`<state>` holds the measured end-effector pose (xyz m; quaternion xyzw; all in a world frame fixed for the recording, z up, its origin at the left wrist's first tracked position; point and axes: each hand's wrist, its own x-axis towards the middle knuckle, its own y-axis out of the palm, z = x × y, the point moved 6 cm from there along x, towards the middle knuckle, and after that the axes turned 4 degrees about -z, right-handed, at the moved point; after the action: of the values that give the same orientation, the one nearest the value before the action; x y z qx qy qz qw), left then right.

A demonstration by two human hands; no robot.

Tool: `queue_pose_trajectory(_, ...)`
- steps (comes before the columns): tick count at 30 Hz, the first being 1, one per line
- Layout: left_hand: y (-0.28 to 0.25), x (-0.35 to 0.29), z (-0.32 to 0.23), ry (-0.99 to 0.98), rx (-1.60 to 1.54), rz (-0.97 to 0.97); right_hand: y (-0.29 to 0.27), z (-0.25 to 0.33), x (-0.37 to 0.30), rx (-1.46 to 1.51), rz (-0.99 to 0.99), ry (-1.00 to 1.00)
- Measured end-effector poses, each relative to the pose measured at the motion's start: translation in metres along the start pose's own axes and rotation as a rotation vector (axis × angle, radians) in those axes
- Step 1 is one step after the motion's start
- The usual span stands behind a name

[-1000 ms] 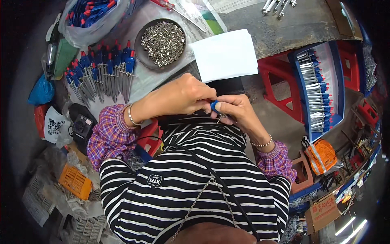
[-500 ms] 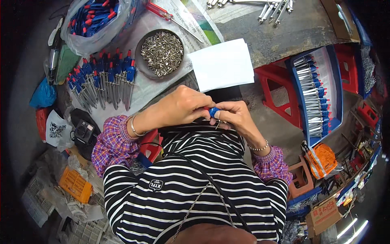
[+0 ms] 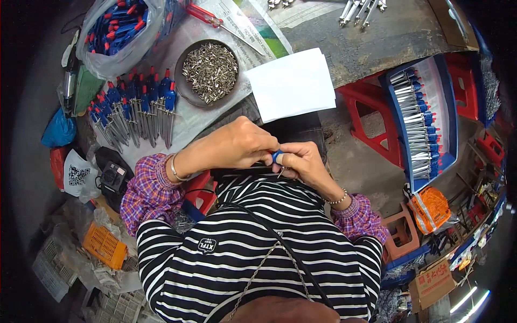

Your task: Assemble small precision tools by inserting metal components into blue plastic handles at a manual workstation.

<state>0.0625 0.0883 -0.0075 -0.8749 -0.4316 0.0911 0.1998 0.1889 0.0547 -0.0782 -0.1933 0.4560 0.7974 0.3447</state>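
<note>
Above my lap, both hands meet around a small blue-headed metal piece (image 3: 277,156). My right hand (image 3: 303,163) is closed on it, with the thumb pressed against the blue head and a thin metal part sticking out below. From the other side my left hand (image 3: 245,144) pinches at the head; its fingertips cover that end, so what exactly they grip is hidden. Similar pieces with blue heads, red tips and long silver legs (image 3: 134,110) lie fanned out on the table, left of a dark round bowl (image 3: 181,86) heaped with small metal pins (image 3: 210,72).
White paper (image 3: 293,86) lies at the table edge beyond my hands. A red-handled screwdriver (image 3: 223,24) rests behind the bowl, near a plastic bag (image 3: 105,65) of blue and red parts. At right, a blue tray (image 3: 453,142) of lined-up pieces stands by a red stool (image 3: 371,116).
Both hands stay together and have shifted only slightly. The red tip that showed between the fingers is now covered by my left fingertips. The whole view has shifted a little.
</note>
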Motion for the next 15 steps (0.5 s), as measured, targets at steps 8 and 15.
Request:
queue_pose_trajectory(8,-0.003,0.002,0.009,-0.019,-0.038,-0.001,-0.003,0.01,0.006,-0.067,0.062,-0.027)
queue_pose_trajectory(15,-0.012,0.0,0.013,-0.03,0.004,-0.065,-0.005,0.025,0.005,-0.25,0.037,-0.186)
